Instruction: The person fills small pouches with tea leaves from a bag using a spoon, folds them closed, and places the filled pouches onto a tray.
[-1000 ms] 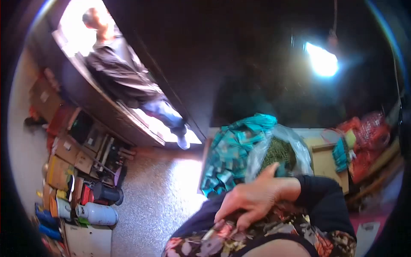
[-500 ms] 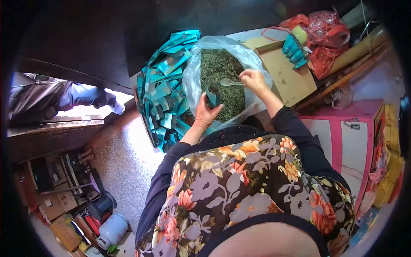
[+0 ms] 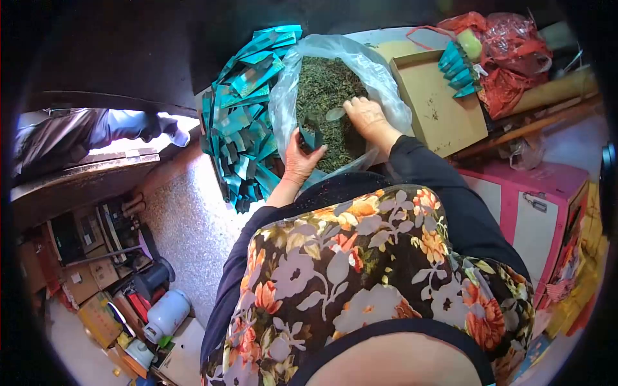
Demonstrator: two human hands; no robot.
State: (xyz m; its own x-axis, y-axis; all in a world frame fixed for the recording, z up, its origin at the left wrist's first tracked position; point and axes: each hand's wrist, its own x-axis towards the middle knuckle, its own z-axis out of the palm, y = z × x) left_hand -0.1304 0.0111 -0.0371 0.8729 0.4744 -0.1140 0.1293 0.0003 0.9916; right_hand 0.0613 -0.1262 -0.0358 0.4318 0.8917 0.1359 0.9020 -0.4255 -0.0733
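A small dark teal packet point(image 3: 311, 137) is gripped between the thumb and fingers of the half-curled left hand point(image 3: 302, 161), over the dried green leaves point(image 3: 327, 77) in the clear plastic bag point(image 3: 282, 106). A pale translucent spoon point(image 3: 335, 114) is pinched in the tightly curled right hand point(image 3: 368, 119), its bowl directed toward the packet. Flat teal packets point(image 3: 237, 122) are heaped left of the bag.

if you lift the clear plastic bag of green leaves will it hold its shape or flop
The clear plastic bag would likely flop and crumple, since its thin rim is creased. The loose green leaves inside would probably shift, as nothing visible binds them. With its mouth wide open, it could well spill if tipped.
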